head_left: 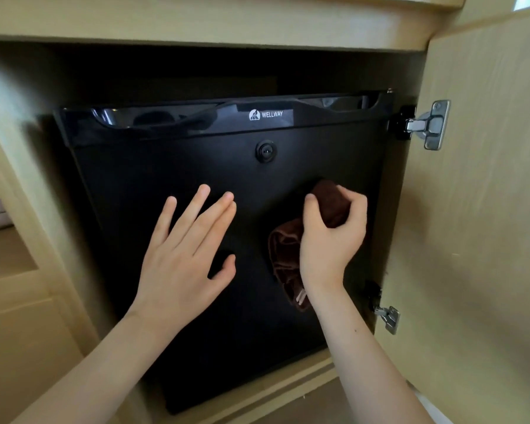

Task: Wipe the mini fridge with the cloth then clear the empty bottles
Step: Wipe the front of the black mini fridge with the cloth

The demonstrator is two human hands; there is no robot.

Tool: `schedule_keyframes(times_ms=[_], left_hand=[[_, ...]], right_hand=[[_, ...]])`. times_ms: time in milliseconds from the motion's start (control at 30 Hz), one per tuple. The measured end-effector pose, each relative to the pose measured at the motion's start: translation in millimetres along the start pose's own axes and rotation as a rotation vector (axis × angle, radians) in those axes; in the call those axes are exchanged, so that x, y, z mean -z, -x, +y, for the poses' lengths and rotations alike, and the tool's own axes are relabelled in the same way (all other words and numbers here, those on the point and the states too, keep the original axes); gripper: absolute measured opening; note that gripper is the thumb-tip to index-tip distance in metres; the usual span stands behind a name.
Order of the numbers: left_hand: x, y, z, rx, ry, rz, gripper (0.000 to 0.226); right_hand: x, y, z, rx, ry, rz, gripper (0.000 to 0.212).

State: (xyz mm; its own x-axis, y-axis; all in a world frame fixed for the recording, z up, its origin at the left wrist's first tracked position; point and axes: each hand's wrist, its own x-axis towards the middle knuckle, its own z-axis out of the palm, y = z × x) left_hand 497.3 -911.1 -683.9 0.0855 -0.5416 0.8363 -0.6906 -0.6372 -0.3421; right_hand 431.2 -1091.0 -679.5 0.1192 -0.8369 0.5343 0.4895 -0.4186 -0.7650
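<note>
My right hand (331, 240) clenched around brown cloth (288, 255), pressing it on closed mini fridge (172, 160) door, right of centre. Left hand (184, 252) splayed flat, empty, probably bracing door. Bottles unseen.

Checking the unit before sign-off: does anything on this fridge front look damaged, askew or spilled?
Nothing stands out. The mini fridge door is shut and unmarked; the right hand holds the brown cloth against it, and the left hand is spread open.
</note>
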Motion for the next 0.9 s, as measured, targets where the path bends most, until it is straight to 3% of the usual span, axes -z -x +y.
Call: schedule_keyframes(times_ms=[133, 267, 400, 567, 633, 800, 900], left_hand=[[-4, 0, 0, 0.01, 0.003, 0.016, 0.069], [-5, 0, 2, 0.016, 0.014, 0.023, 0.068], [-1, 2, -2, -0.001, 0.001, -0.007, 0.067], [6, 13, -6, -0.035, 0.011, -0.08, 0.065], [7, 19, -8, -0.047, 0.009, -0.099, 0.065], [6, 23, -8, -0.056, 0.006, -0.093, 0.063], [4, 23, -7, -0.047, 0.004, -0.086, 0.063]], right_hand=[[-10, -10, -17, 0.188, 0.062, -0.094, 0.031], [5, 22, 16, 0.283, 0.149, -0.209, 0.035], [38, 63, 65, 0.176, 0.134, -0.279, 0.04], [50, 85, 85, -0.234, 0.061, -0.034, 0.034], [36, 85, 72, -0.182, 0.041, -0.001, 0.037], [10, 84, 49, 0.043, 0.05, -0.12, 0.039], [25, 95, 74, -0.04, 0.055, -0.078, 0.036]])
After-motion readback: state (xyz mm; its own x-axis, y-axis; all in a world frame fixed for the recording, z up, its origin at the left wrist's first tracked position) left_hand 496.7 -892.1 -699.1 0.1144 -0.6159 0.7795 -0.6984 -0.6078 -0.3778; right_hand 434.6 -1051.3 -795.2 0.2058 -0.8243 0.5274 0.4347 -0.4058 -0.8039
